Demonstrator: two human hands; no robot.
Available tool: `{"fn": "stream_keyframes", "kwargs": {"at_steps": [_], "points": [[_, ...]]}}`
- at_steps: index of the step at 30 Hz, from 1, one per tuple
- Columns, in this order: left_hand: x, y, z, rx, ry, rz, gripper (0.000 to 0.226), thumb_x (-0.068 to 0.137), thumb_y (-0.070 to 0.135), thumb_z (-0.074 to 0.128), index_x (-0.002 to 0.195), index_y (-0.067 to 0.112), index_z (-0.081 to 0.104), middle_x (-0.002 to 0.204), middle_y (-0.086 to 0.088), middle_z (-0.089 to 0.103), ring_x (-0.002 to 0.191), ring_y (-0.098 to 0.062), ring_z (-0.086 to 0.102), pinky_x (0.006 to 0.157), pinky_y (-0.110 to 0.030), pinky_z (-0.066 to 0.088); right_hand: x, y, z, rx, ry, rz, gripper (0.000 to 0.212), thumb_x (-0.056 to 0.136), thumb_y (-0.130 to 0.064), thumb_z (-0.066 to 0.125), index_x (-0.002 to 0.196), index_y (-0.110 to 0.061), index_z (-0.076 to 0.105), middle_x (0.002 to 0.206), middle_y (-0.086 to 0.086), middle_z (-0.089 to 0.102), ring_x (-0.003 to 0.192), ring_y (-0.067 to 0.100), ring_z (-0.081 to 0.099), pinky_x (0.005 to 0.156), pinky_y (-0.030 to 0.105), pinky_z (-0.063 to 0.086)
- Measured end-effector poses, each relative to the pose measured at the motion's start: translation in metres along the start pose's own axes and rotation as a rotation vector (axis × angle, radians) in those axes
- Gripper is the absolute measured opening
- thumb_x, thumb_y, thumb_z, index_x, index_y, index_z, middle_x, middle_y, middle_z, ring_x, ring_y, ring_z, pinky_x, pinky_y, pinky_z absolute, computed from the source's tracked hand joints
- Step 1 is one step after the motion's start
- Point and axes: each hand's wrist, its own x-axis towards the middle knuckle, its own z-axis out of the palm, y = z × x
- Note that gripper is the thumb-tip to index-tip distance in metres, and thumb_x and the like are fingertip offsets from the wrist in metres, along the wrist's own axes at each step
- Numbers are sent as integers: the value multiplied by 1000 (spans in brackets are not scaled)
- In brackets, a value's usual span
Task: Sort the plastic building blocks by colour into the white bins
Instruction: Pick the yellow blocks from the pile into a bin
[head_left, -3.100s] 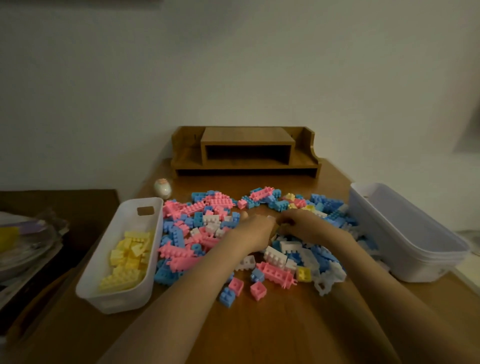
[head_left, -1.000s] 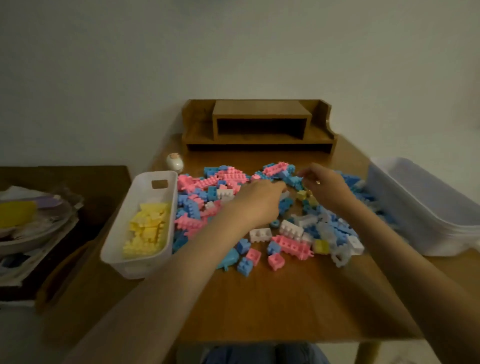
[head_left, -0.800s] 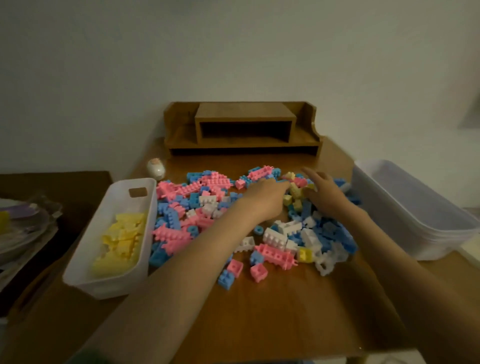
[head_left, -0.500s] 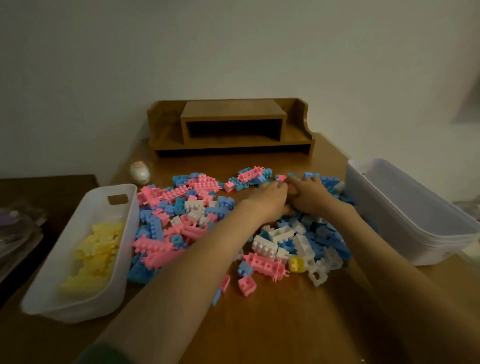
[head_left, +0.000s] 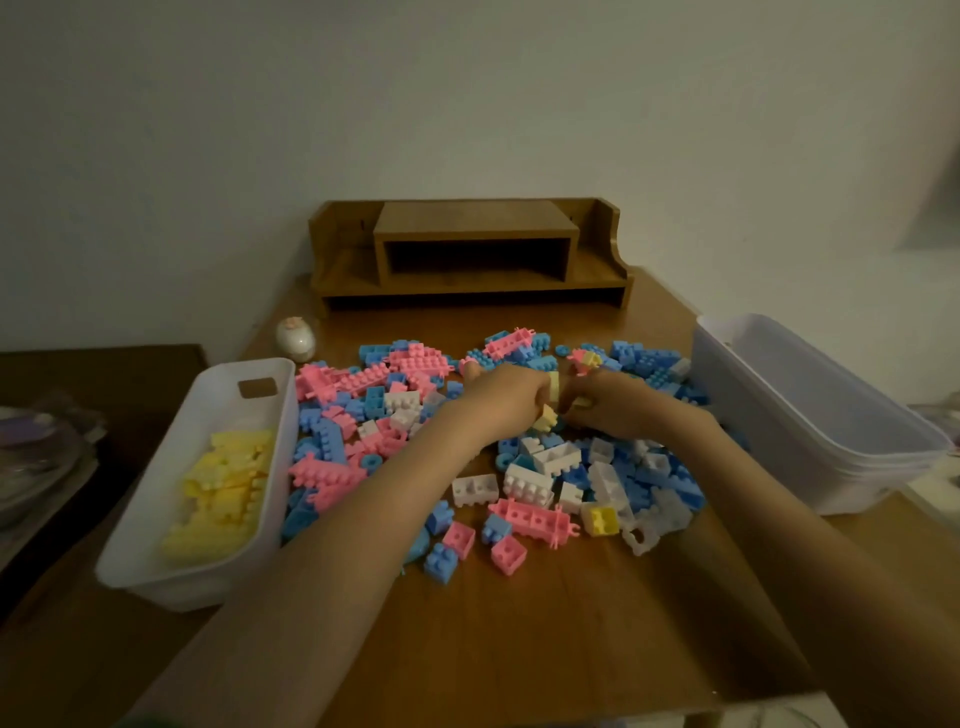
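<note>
A heap of pink, blue, white and yellow blocks (head_left: 524, 457) covers the middle of the wooden table. My left hand (head_left: 501, 402) and my right hand (head_left: 613, 405) meet over the heap's far part, fingers curled. Pale yellow blocks (head_left: 548, 410) show between the two hands; both hands touch them. A white bin (head_left: 156, 514) at the left holds several yellow blocks (head_left: 223, 488). At the right stands a larger white bin (head_left: 841, 462), whose inside looks bare. One bright yellow block (head_left: 600, 519) lies at the heap's near edge.
A wooden desk shelf (head_left: 470, 254) stands at the table's back against the wall. A small egg-shaped object (head_left: 295, 339) sits near the left bin's far end. Clutter lies on a dark surface (head_left: 47, 452) at the left. Bare table (head_left: 519, 639) lies in front of the heap.
Both hands have stayed together at the heap's far middle and now pinch pale yellow blocks between them. The view has shifted a little.
</note>
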Motion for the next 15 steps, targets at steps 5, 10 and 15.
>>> {"fn": "stream_keyframes", "kwargs": {"at_steps": [5,10,15], "points": [[-23,-9,-12,-214,184,4,17,97,17,43,96,30,54,103,5,62,101,-20,53,89,-35,26,-4,-15,1,142,94,6,28,90,-18,53,118,-19,52,117,4,54,92,16,48,76,27,40],[-51,-28,-24,-638,199,-91,8,95,21,52,92,27,57,100,-1,64,86,-22,62,75,-35,52,-16,-32,-3,521,249,28,31,94,-28,52,124,-22,52,118,2,53,104,19,53,81,28,43],[-86,-46,-37,-1012,207,-141,3,93,17,59,92,20,58,100,-6,65,76,-16,66,69,-27,51,-26,-59,-8,1230,91,99,28,97,-32,47,113,-12,58,104,6,58,81,15,55,71,26,43]]}}
